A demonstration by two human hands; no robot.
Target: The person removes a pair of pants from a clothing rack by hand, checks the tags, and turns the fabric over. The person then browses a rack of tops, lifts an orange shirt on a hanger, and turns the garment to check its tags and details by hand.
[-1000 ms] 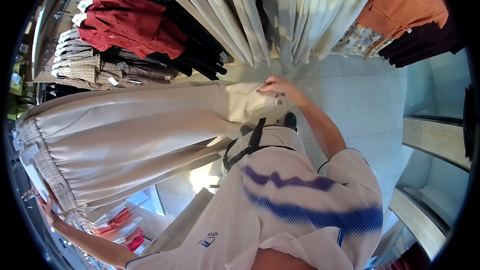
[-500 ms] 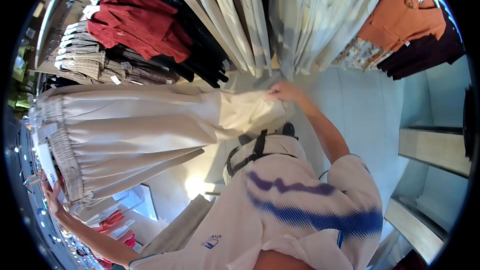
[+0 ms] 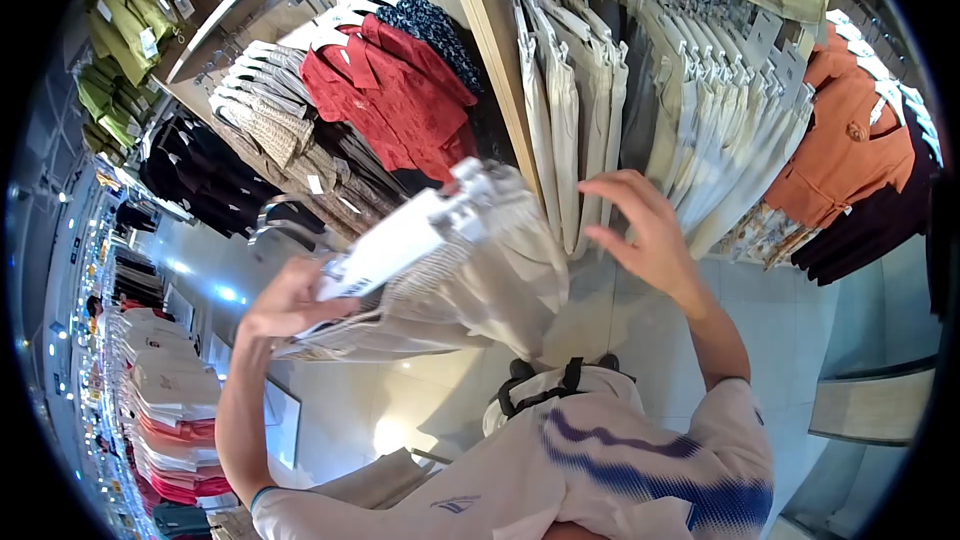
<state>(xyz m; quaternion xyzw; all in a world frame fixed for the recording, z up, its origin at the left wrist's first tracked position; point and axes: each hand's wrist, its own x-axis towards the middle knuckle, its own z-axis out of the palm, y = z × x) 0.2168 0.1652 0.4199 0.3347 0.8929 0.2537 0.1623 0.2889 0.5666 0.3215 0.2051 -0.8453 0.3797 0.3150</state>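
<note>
My left hand [image 3: 285,305] is closed on one end of a white hanger [image 3: 390,248], whose metal hook points up and left. From the hanger's clips hang beige trousers [image 3: 500,285] with a gathered elastic waistband, blurred a little by motion. They drape below the hanger in front of my body. My right hand [image 3: 648,240] is raised to the right of the trousers, apart from them. Its fingers are spread and hold nothing. Behind it is a rail of pale trousers [image 3: 690,110] on hangers.
A red shirt [image 3: 385,100] and brown knit tops [image 3: 270,130] hang on the rack ahead to the left, beside a wooden divider [image 3: 490,50]. An orange garment [image 3: 845,155] hangs at right. Wooden shelf edges [image 3: 870,405] stand at lower right, and folded or hung clothes [image 3: 180,380] line the left.
My right hand has let go of the trouser leg and come up open. My left hand has brought the hanger up and to the right, and the trousers now hang down. The view has tilted up.
</note>
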